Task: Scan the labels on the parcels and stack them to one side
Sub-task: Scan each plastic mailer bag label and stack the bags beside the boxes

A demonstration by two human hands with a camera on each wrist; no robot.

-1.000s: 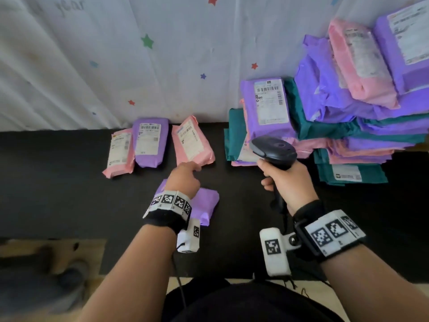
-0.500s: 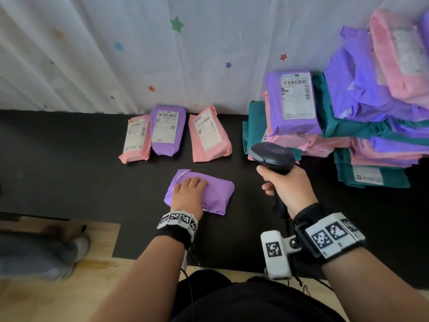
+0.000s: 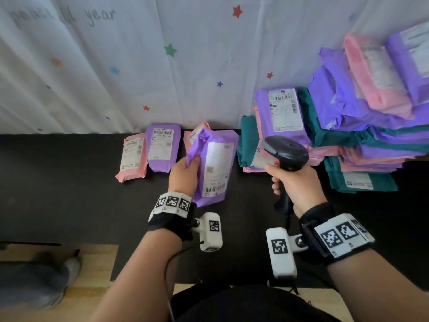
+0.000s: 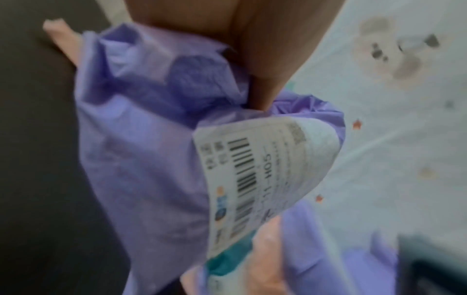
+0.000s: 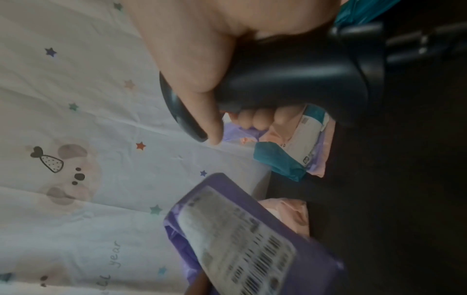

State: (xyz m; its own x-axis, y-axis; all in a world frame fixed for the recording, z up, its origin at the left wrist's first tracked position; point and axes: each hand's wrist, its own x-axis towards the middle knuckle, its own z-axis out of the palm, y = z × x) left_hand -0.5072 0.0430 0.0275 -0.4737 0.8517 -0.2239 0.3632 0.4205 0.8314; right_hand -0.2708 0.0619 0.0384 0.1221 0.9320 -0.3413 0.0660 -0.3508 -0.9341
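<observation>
My left hand [image 3: 185, 168] grips a purple parcel [image 3: 214, 166] by its left edge and holds it up off the black table, tilted, white label [image 3: 217, 168] facing me. The same parcel [image 4: 141, 159] and its barcode label [image 4: 255, 179] fill the left wrist view, a little blurred. My right hand [image 3: 294, 182] grips the handle of a black barcode scanner [image 3: 286, 153], whose head sits just right of the parcel. In the right wrist view the scanner [image 5: 290, 79] is above the parcel's label [image 5: 237, 239].
Three labelled parcels lie in a row by the curtain: pink [image 3: 132, 156], purple [image 3: 163, 146] and a pink one [image 3: 193, 135] partly behind the held parcel. A tall heap of purple, pink and teal parcels [image 3: 362, 126] fills the right. The black table [image 3: 58, 182] ends at my body.
My left hand, which lay flat on the purple parcel on the table, now grips it and has lifted and turned it label-up. The scanner hand has barely moved.
</observation>
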